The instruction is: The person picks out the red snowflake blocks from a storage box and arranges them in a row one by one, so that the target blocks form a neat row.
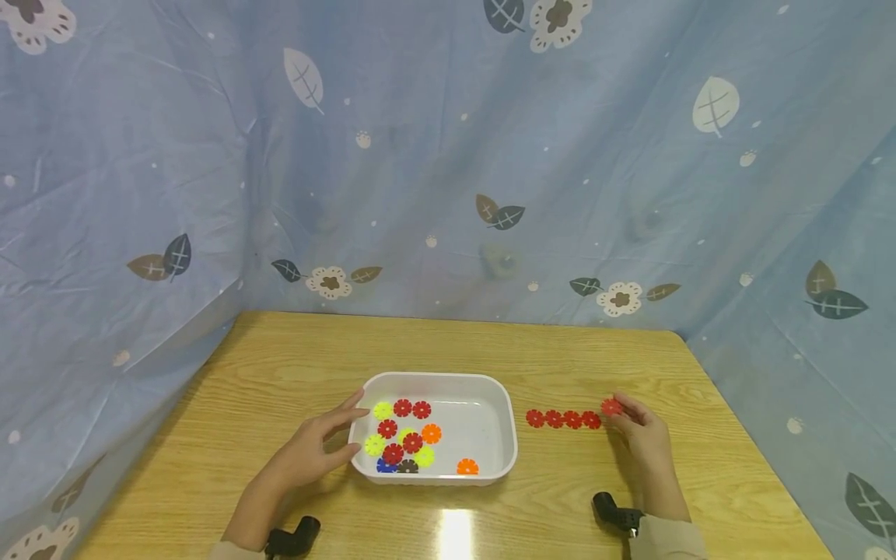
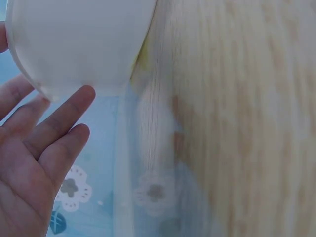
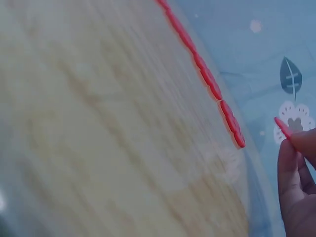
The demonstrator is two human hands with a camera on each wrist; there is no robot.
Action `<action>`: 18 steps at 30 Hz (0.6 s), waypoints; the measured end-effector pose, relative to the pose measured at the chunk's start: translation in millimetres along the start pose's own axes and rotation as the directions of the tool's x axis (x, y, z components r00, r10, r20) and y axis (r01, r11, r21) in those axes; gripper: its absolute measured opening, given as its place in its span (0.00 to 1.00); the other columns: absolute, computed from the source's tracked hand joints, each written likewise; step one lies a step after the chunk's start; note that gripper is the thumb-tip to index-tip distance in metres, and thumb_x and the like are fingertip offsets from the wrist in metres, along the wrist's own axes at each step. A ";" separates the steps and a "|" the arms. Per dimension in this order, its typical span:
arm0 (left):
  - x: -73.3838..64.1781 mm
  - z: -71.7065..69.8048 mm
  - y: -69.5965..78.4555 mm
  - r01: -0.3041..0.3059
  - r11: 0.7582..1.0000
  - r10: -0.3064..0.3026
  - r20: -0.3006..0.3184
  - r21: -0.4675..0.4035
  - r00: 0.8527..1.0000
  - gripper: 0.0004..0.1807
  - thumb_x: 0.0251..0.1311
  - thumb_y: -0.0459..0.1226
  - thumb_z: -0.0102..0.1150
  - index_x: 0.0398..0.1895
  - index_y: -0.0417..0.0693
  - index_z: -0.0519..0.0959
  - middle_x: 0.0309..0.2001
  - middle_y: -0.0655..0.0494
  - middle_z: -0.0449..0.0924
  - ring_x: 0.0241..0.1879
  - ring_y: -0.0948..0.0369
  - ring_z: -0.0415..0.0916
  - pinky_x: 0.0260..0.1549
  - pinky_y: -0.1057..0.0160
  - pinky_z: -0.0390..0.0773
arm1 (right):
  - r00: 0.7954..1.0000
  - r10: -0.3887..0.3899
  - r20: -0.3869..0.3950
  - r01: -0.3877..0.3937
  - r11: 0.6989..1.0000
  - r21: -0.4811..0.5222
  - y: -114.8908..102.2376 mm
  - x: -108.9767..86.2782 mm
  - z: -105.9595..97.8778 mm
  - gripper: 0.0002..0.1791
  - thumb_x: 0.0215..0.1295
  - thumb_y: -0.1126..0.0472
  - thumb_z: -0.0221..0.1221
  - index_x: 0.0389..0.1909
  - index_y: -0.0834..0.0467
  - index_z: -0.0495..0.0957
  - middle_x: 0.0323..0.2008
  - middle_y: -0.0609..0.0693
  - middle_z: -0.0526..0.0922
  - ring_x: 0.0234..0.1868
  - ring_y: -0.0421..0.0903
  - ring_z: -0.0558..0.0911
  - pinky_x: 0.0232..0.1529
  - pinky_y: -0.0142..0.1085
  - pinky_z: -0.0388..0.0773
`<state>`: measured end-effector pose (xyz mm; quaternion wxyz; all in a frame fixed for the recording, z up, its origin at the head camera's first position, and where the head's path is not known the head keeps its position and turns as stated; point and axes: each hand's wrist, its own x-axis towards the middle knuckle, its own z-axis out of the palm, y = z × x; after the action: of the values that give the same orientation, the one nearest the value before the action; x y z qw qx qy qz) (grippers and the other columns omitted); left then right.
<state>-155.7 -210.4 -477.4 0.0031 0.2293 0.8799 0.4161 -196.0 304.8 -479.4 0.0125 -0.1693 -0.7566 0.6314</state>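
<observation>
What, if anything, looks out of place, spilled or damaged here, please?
Nothing stands out. Four red discs lie in a neat row on the table, the right hand pinches a fifth red disc by the row's end, and the loose discs sit inside the white tray. No spill or obvious damage shows.

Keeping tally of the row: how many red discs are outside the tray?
5: four red discs lined up right of the tray, and a fifth disc pinched in the right hand.

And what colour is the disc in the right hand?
Red; the disc shows best in the head view.
</observation>
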 end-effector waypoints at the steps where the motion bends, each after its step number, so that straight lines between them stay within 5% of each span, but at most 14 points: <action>1: -0.2 -0.3 0.1 0.000 1.000 0.000 0.000 -0.001 1.000 0.26 0.62 0.43 0.60 0.63 0.47 0.71 0.74 0.52 0.53 0.62 0.53 0.71 0.60 0.51 0.72 | 1.000 -0.001 -0.005 0.001 1.000 -0.005 2.2 1.4 -0.2 0.28 0.67 0.64 0.55 0.68 0.63 0.62 0.38 0.28 0.74 0.41 0.25 0.74 0.42 0.19 0.76; 6: -0.4 -0.8 1.6 0.008 1.000 -0.008 0.007 -0.013 1.000 0.26 0.61 0.42 0.60 0.63 0.47 0.71 0.74 0.52 0.53 0.62 0.53 0.71 0.61 0.52 0.72 | 0.999 -0.026 -0.047 0.020 0.991 -0.133 13.1 7.0 -1.7 0.26 0.67 0.65 0.53 0.66 0.64 0.65 0.43 0.32 0.73 0.41 0.21 0.70 0.40 0.14 0.72; 11: 0.3 -1.5 1.6 0.009 1.000 -0.009 0.003 -0.009 1.000 0.26 0.61 0.41 0.60 0.63 0.48 0.71 0.74 0.52 0.52 0.63 0.52 0.68 0.62 0.48 0.69 | 0.993 -0.087 -0.078 0.063 0.961 -0.271 18.4 8.4 -1.2 0.24 0.67 0.65 0.53 0.64 0.64 0.68 0.56 0.57 0.74 0.38 0.20 0.67 0.36 0.13 0.71; 14: 0.8 -1.7 0.6 0.004 1.000 -0.004 0.002 0.001 1.000 0.26 0.61 0.42 0.60 0.63 0.48 0.71 0.74 0.52 0.52 0.65 0.51 0.66 0.62 0.47 0.68 | 0.986 -0.141 -0.092 0.097 0.921 -0.378 19.1 8.1 -0.5 0.22 0.67 0.65 0.53 0.62 0.63 0.71 0.58 0.64 0.74 0.40 0.27 0.70 0.34 0.14 0.69; 18: 0.8 -1.5 -0.9 -0.004 1.000 0.005 0.005 -0.012 1.000 0.26 0.62 0.42 0.60 0.63 0.48 0.71 0.74 0.52 0.52 0.64 0.51 0.68 0.62 0.51 0.70 | 0.974 -0.210 -0.085 0.142 0.857 -0.496 19.9 7.2 0.1 0.21 0.66 0.65 0.53 0.60 0.63 0.73 0.54 0.65 0.77 0.48 0.49 0.77 0.37 0.21 0.72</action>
<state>-157.1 -211.7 -476.9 0.0059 0.2324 0.8769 0.4207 -198.1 309.5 -499.9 0.0789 -0.1397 -0.9005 0.4041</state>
